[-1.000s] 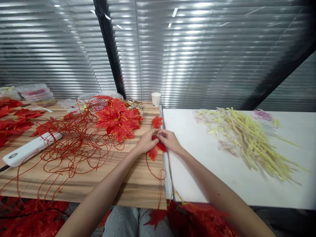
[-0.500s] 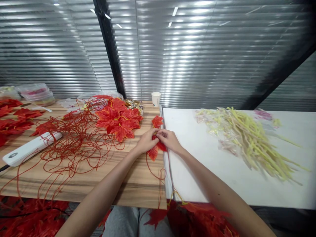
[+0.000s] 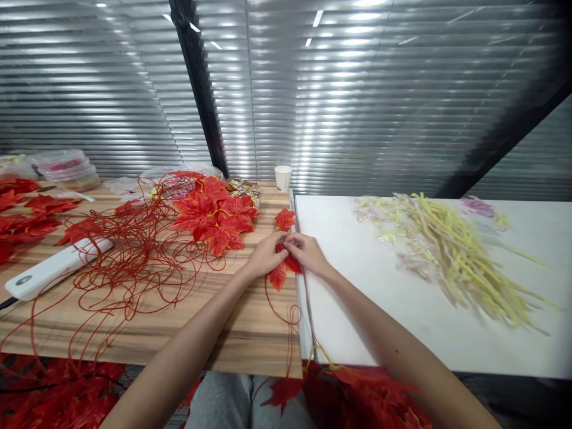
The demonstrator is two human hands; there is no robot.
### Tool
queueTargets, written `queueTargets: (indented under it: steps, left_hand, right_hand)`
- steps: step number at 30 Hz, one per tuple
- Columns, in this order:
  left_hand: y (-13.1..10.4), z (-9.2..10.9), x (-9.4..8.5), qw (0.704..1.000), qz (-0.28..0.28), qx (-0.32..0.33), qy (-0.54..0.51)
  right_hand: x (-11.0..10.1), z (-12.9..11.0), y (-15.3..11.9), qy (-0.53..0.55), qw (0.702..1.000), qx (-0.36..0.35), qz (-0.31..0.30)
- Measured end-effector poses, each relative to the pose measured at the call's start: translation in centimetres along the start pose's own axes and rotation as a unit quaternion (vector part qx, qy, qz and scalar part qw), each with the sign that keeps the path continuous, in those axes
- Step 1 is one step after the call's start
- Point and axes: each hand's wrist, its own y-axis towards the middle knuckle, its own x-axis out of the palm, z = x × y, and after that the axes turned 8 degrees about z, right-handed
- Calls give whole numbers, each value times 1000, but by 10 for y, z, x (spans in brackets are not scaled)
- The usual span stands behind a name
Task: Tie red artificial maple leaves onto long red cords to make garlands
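Observation:
My left hand (image 3: pixel 267 255) and my right hand (image 3: pixel 307 252) meet at the right edge of the wooden table (image 3: pixel 250 322). Both have their fingers pinched together over a small cluster of red leaves (image 3: pixel 277 276). One leaf (image 3: pixel 285 220) shows beyond the fingertips, others below them. A thin red cord (image 3: pixel 276 313) loops down from the cluster towards the table's front edge. What exactly the fingertips pinch is too small to tell. Left of my hands lie a bunch of red-orange leaves (image 3: pixel 223 217) and a large tangle of red cord (image 3: pixel 134 256).
A paper cup (image 3: pixel 283 178) stands at the back. A white device (image 3: pixel 58 269) and plastic containers (image 3: pixel 67 170) are at the left. Yellow and beige strips (image 3: pixel 460 262) lie on the white table (image 3: pixel 348 322) at the right. More red leaves (image 3: pixel 353 393) hang below the front edge.

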Motion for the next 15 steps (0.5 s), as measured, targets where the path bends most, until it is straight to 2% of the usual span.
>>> queueTargets:
  steps: [10,15]
  left_hand:
    - [3,-3,-1,999,8,4,-34]
    - [4,-1,-3,998,44,-27,-40]
  right_hand:
    - [-1,1,0,39,999,-4,3]
    - [-2,0,2,115,992,41,14]
